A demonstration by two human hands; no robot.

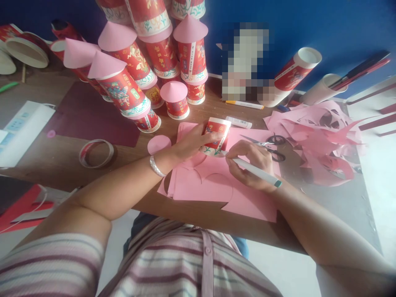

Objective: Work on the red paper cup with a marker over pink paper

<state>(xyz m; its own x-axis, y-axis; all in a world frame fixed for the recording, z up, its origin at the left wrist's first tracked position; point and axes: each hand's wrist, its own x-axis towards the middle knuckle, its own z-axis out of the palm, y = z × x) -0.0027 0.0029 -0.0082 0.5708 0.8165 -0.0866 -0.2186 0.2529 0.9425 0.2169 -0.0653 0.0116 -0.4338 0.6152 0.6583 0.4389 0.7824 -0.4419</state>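
My left hand (193,142) is closed on a red and white paper cup (216,134) that stands upside down on pink paper sheets (213,187). My right hand (250,165) grips a white pen with a teal cap (260,173), its tip at the foot of the cup. Curved cut-outs show in the pink sheets near both hands. A silver bracelet sits on my left wrist.
Scissors (270,145) lie just beyond my right hand beside a heap of pink paper scraps (324,140). Stacked red cups with pink cone tops (148,70) stand at the back. A pink paper disc (159,144), a tape roll (96,153) and a glue stick (239,122) lie nearby.
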